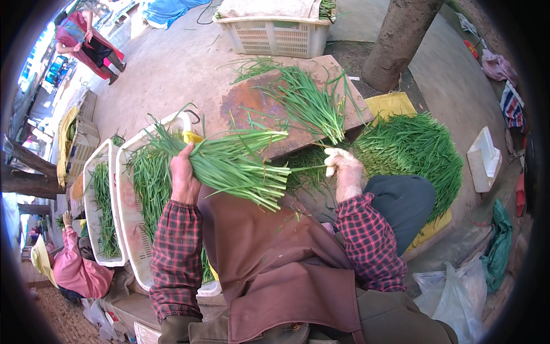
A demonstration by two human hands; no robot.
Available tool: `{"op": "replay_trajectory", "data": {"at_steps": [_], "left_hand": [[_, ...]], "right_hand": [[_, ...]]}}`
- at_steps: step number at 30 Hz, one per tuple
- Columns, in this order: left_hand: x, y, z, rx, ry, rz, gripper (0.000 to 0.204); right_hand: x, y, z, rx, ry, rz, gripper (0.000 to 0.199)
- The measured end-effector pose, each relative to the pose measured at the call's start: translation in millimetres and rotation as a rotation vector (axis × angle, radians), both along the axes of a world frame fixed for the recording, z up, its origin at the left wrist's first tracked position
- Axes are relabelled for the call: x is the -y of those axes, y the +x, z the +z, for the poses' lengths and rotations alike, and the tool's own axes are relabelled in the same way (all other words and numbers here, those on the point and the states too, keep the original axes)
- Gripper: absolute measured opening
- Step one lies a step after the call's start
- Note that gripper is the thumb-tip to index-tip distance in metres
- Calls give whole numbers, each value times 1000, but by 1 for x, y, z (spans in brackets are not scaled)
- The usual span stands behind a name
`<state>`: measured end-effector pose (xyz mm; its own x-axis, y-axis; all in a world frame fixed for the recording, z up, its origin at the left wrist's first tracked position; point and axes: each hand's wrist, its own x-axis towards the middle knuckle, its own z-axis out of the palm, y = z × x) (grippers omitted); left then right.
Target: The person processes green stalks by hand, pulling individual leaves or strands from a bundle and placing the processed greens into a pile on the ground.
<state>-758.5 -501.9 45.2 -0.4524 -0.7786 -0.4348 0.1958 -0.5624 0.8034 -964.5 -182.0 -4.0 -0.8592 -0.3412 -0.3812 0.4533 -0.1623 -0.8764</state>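
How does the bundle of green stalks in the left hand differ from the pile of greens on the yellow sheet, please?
The bundle of green stalks is gripped by the left hand and held above the lap; the pile of greens lies on the yellow sheet. The bundle is small, with long stalks lying side by side; the pile is far larger, a broad, dense mound. Both look like the same thin green leaves.

An outdoor vegetable-sorting yard: concrete ground [172,63], tree trunk [401,40], plastic crates [275,34] and heaped green chives [418,149]
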Motion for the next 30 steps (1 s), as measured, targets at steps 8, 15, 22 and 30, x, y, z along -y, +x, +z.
{"op": "replay_trajectory", "data": {"at_steps": [8, 15, 22, 30], "left_hand": [[-17, -8, 34, 39, -168, 58, 26], [-29, -16, 26, 38, -285, 53, 22], [-27, -7, 42, -38, -351, 93, 23], [-10, -3, 33, -28, -346, 94, 20]], "right_hand": [[3, 9, 13, -342, 15, 458, 34], [77, 67, 22, -341, 12, 543, 30], [6, 8, -71, -110, 307, 120, 16], [15, 28, -50, -382, 282, 354, 34]]}}
